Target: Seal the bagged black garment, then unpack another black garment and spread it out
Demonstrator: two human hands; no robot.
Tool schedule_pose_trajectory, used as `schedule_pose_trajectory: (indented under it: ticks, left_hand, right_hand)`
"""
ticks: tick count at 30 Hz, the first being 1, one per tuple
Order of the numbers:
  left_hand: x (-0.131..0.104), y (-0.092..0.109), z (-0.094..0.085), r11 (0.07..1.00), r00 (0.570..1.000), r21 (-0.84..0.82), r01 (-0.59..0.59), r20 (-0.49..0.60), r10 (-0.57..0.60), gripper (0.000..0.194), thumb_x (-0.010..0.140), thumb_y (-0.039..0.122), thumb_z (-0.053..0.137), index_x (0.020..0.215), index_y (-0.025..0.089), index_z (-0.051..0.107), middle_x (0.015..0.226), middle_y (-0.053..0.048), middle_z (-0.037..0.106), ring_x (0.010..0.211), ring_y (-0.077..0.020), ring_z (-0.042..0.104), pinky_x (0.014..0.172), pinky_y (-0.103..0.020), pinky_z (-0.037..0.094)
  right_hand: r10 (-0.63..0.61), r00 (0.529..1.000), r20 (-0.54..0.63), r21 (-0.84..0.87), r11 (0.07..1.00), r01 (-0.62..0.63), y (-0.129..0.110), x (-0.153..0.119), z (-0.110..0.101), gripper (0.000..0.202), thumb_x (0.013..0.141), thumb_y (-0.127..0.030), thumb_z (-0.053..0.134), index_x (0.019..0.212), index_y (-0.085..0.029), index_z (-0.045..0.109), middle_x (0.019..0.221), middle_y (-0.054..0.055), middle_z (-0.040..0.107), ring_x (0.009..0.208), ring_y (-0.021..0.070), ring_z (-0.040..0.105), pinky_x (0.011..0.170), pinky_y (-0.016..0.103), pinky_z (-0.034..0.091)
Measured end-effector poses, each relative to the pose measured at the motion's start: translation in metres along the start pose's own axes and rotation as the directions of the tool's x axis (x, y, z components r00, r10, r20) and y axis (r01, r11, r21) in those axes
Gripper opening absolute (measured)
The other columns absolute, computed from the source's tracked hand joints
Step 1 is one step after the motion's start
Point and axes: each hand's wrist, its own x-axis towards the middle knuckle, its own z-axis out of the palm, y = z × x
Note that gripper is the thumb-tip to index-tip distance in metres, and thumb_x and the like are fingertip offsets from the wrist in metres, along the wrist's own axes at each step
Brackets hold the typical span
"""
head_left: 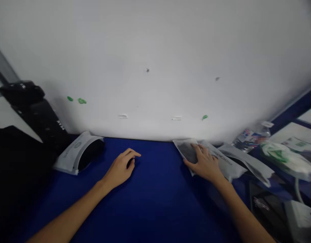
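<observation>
head view: the right hand point(204, 163) lies flat, fingers spread, on the top pouch point(189, 152) of a loose row of grey plastic pouches point(236, 160) at the back right of the blue counter point(155, 189), close under the white wall point(155, 60). it presses rather than grips. the left hand point(122, 167) rests on bare counter near the middle, fingers curled loosely and holding nothing. well apart to its left lies another pouch with a dark item inside point(79, 153), beside a black device point(36, 108).

the pouches overlap and look slick, so i judge a pull on the top one could drag its neighbours along or let it slip from under the palm. a plastic bottle point(251, 136) and a white-and-green bag point(287, 158) sit just beyond the row; a sweep to the right could knock them. the picture is blurred, so the pouch edges are hard to tell.
</observation>
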Motion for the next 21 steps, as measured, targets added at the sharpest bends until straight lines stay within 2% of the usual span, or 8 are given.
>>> schedule_pose_trajectory:
  ticks: [3, 6, 8, 11, 13, 16, 18, 21]
  left_hand:
    - [0.001, 0.005, 0.000, 0.997, 0.999, 0.069, -0.043, 0.029, 0.041, 0.032, 0.107, 0.018, 0.043, 0.126, 0.027, 0.067, 0.125, -0.006, 0.069, 0.112, -0.0223, 0.068, 0.106, -0.045, 0.053]
    - [0.005, 0.020, 0.012, 0.978, 0.987, 0.157, -0.135, 0.113, 0.118, 0.034, 0.105, 0.013, 0.041, 0.122, 0.027, 0.068, 0.122, -0.005, 0.071, 0.111, -0.0233, 0.068, 0.105, -0.048, 0.053]
    - [0.013, 0.032, 0.029, 0.954, 0.960, 0.188, -0.235, 0.199, 0.197, 0.038, 0.103, 0.008, 0.041, 0.124, 0.026, 0.068, 0.124, -0.006, 0.071, 0.110, -0.0229, 0.069, 0.102, -0.046, 0.054]
    - [0.039, 0.050, 0.064, 0.894, 0.906, 0.219, -0.390, 0.264, 0.331, 0.040, 0.103, 0.008, 0.046, 0.133, 0.023, 0.067, 0.136, -0.009, 0.070, 0.124, -0.0247, 0.067, 0.104, -0.045, 0.054]
    - [0.065, 0.058, 0.090, 0.832, 0.852, 0.234, -0.503, 0.297, 0.431, 0.041, 0.105, 0.012, 0.048, 0.142, 0.022, 0.063, 0.147, -0.010, 0.067, 0.137, -0.0265, 0.062, 0.111, -0.046, 0.051]
    - [0.111, 0.066, 0.125, 0.756, 0.784, 0.242, -0.608, 0.334, 0.523, 0.043, 0.106, 0.014, 0.050, 0.149, 0.018, 0.057, 0.151, -0.012, 0.065, 0.141, -0.0263, 0.061, 0.111, -0.044, 0.053]
    - [0.139, 0.070, 0.144, 0.696, 0.722, 0.231, -0.680, 0.378, 0.580, 0.038, 0.105, 0.011, 0.052, 0.141, 0.016, 0.064, 0.145, -0.012, 0.070, 0.134, -0.0250, 0.067, 0.107, -0.040, 0.056]
    - [0.170, 0.075, 0.165, 0.591, 0.616, 0.218, -0.777, 0.456, 0.642, 0.024, 0.100, 0.006, 0.059, 0.116, 0.015, 0.075, 0.120, -0.011, 0.079, 0.115, -0.0247, 0.075, 0.099, -0.036, 0.059]
  right_hand:
    - [-0.020, 1.000, -0.013, 0.032, 0.999, 0.020, -0.001, 0.001, -0.005, 0.076, 0.090, -0.058, 0.061, 0.156, -0.022, 0.045, 0.160, 0.022, 0.049, 0.139, 0.0485, 0.054, 0.107, 0.071, 0.045]
    - [0.009, 1.000, -0.027, 0.088, 0.996, -0.006, -0.003, 0.004, -0.009, 0.072, 0.089, -0.052, 0.064, 0.154, -0.023, 0.048, 0.157, 0.021, 0.051, 0.132, 0.0470, 0.059, 0.103, 0.068, 0.047]
    - [0.045, 0.999, -0.028, 0.131, 0.991, -0.041, -0.005, 0.006, -0.011, 0.073, 0.088, -0.049, 0.066, 0.154, -0.022, 0.048, 0.153, 0.021, 0.053, 0.127, 0.0458, 0.062, 0.103, 0.064, 0.047]
    - [0.097, 0.994, -0.055, 0.199, 0.976, -0.085, -0.003, 0.009, -0.012, 0.075, 0.088, -0.046, 0.067, 0.155, -0.018, 0.048, 0.150, 0.022, 0.054, 0.119, 0.0441, 0.066, 0.100, 0.060, 0.049]
    - [0.133, 0.987, -0.088, 0.259, 0.960, -0.106, 0.000, 0.011, -0.012, 0.073, 0.089, -0.045, 0.066, 0.154, -0.016, 0.048, 0.149, 0.023, 0.053, 0.117, 0.0425, 0.067, 0.099, 0.057, 0.050]
    - [0.180, 0.973, -0.146, 0.339, 0.933, -0.122, 0.005, 0.014, -0.011, 0.066, 0.090, -0.044, 0.066, 0.148, -0.017, 0.052, 0.145, 0.022, 0.056, 0.118, 0.0390, 0.067, 0.097, 0.051, 0.052]
    - [0.212, 0.959, -0.189, 0.389, 0.913, -0.125, 0.008, 0.017, -0.009, 0.060, 0.090, -0.044, 0.065, 0.143, -0.018, 0.055, 0.141, 0.019, 0.058, 0.117, 0.0365, 0.067, 0.095, 0.048, 0.053]
    - [0.263, 0.929, -0.259, 0.468, 0.876, -0.118, 0.015, 0.022, -0.005, 0.053, 0.090, -0.043, 0.064, 0.136, -0.019, 0.059, 0.136, 0.018, 0.060, 0.112, 0.0339, 0.068, 0.092, 0.045, 0.055]
